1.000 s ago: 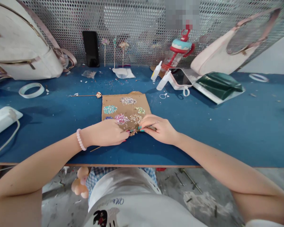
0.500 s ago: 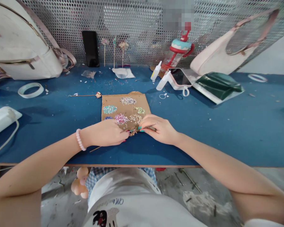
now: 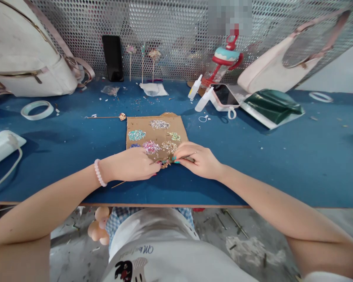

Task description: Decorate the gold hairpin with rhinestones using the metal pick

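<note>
My left hand (image 3: 134, 163), with a pink bead bracelet on the wrist, is closed around a thin hair stick (image 3: 118, 184). Its shaft pokes out below the wrist, and its head (image 3: 164, 163), covered in colourful chips, shows at the fingertips. In my right hand (image 3: 196, 159) is a slim pointed metal tool that looks like tweezers (image 3: 190, 156), pinched with its tip close to that head. Both hands rest at the near edge of a cardboard sheet (image 3: 153, 156). Small piles of pink chips (image 3: 151, 147), beige chips (image 3: 169, 147), turquoise chips (image 3: 137, 135) and silvery chips (image 3: 159, 124) lie on it.
Another hair stick (image 3: 106, 117) lies left of the cardboard. Behind stand a black phone (image 3: 113, 58), two glue bottles (image 3: 204, 99), a pink-edged phone (image 3: 224, 97) and a red-lidded cup (image 3: 226, 58). A tape roll (image 3: 37, 111) and a white power strip (image 3: 2, 148) are on the left.
The view has shifted very slightly. Both hands keep nearly the same place and grip, with the tool tip still beside the decorated head.
</note>
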The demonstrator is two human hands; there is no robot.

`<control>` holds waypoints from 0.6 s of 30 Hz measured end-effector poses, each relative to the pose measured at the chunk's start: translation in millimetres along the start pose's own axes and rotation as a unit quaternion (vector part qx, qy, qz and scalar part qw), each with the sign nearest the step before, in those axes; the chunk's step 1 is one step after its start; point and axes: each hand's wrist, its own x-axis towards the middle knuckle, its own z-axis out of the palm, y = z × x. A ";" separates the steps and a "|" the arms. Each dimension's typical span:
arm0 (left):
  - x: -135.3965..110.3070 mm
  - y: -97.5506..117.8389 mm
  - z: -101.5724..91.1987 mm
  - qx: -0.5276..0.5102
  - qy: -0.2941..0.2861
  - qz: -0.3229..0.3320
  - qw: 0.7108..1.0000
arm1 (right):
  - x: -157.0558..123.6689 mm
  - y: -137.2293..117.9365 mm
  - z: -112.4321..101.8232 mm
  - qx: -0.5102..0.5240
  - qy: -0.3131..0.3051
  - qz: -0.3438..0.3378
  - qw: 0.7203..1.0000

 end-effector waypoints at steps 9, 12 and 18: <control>0.1 -1.0 -0.4 0.001 -0.001 0.004 1.000 | -0.8 0.7 -0.1 0.001 0.002 -0.004 1.000; 0.8 -0.7 -1.5 0.002 0.002 0.002 1.000 | -0.6 0.6 -0.3 0.002 0.005 -0.005 1.000; 0.1 -0.8 0.7 0.002 0.003 0.002 1.000 | -0.1 0.4 -0.3 -0.003 0.000 -0.006 1.000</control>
